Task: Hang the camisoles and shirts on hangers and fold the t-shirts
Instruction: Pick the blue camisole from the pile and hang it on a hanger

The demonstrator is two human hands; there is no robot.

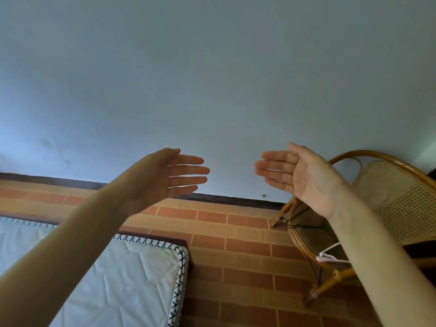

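Both hands raised, palms facing, fingers straight, holding nothing: left hand (172, 175), right hand (297, 173); only a pale hanger (330, 256) shows, low right on the rattan chair (398, 197), nearer the right hand; no garments visible.

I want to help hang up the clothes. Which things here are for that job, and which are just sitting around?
For the job:
- pale pink plastic hanger, lying on the chair seat
- left hand and right hand, both raised, open and holding nothing
No clothes show here.

Just there:
- brown rattan chair with woven cane back
- white quilted mattress
- orange brick-tile floor
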